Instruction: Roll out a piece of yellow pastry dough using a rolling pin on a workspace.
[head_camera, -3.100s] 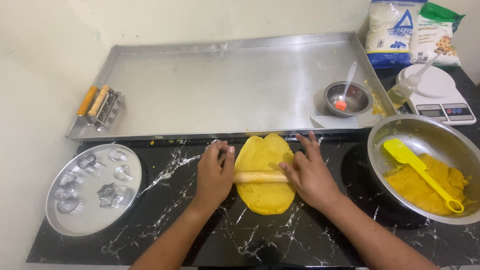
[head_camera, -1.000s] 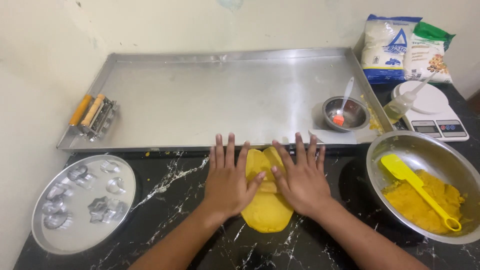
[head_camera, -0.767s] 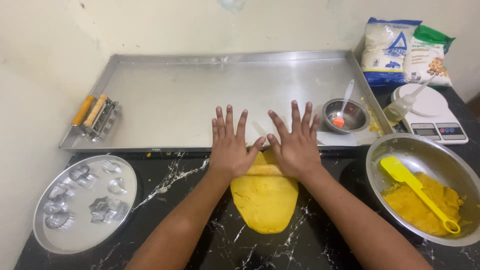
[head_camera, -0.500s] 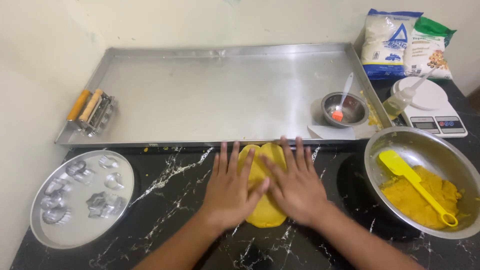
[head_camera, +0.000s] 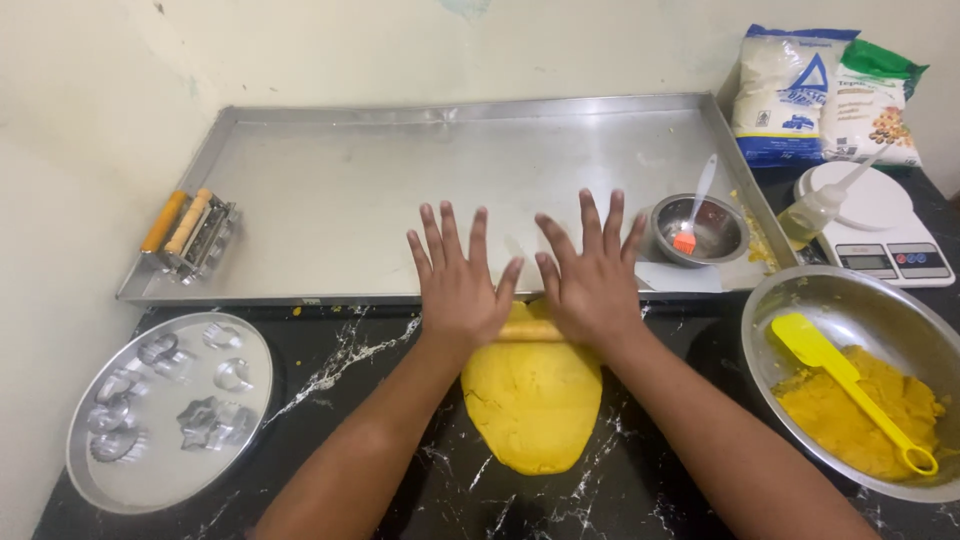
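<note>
pressing flat, fingers splayed, the left hand and right hand bear on a rolling pin at the twelve o'clock end of the yellow dough on the black worktop, where uneven pressure could tear it.

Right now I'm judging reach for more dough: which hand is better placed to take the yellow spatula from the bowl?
Probably the right hand. The yellow spatula lies in the steel bowl on its side. The left hand would have to cross over the rolling pin and flattened dough.
</note>
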